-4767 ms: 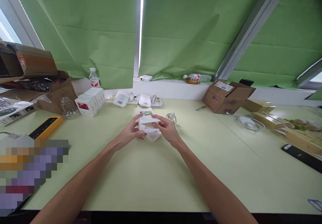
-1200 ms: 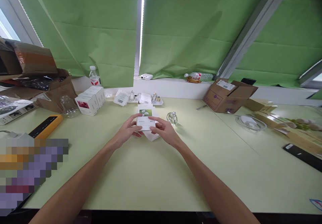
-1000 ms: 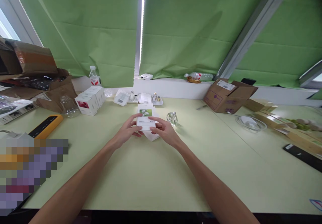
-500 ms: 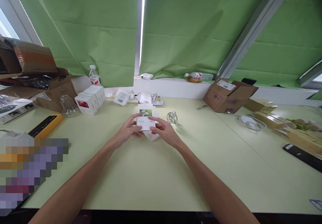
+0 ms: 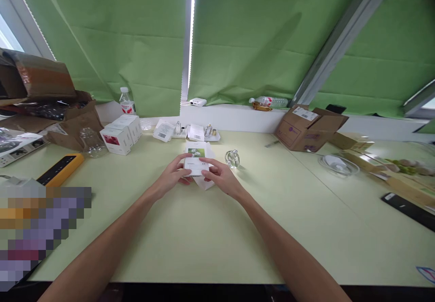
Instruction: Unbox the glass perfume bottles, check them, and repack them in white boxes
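The person's left hand [image 5: 173, 175] and right hand [image 5: 222, 174] grasp a small white box [image 5: 196, 161] at the centre of the frame, one on each side, fingers along its edges and thumbs near its lower edge. The box's upper part bears a green picture with white flowers — its lines of print are too small to read. White paper [image 5: 205, 184] shows beneath it on the table [image 5: 200, 238]. A clear glass bottle [image 5: 232, 159] stands just beyond the right hand, right of centre — touching neither hand nor box. White cartons [image 5: 119, 135] stand together at centre left.
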The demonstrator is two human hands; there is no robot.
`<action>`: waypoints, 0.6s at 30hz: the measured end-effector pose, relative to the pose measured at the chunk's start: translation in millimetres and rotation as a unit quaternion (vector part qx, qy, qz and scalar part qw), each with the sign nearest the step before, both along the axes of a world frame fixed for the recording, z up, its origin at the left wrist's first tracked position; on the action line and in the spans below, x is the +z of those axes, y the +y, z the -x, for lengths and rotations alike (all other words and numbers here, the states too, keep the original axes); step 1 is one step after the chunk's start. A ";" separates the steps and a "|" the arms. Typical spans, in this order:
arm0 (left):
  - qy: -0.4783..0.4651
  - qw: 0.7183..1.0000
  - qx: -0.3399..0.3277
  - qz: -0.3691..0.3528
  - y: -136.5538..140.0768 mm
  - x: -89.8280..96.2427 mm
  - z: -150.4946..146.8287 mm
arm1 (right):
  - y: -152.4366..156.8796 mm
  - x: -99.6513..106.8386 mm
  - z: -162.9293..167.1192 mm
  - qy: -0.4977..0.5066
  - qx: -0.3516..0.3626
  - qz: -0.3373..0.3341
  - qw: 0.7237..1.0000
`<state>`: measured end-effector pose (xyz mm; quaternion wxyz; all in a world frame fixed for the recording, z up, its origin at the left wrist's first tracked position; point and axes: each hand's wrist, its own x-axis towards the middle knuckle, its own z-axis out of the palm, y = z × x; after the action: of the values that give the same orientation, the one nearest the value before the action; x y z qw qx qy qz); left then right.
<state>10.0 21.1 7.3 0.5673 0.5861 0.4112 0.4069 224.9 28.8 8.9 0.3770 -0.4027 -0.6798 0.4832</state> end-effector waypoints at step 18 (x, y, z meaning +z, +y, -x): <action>-0.005 1.000 -0.005 0.008 1.0 1.0 0.1 | 0.4 -1.3 0.3 -0.004 0.005 -0.006 1.000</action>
<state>9.9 22.0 8.3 0.5763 0.5817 0.4081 0.4037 224.6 29.2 7.7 0.3739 -0.3993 -0.6862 0.4796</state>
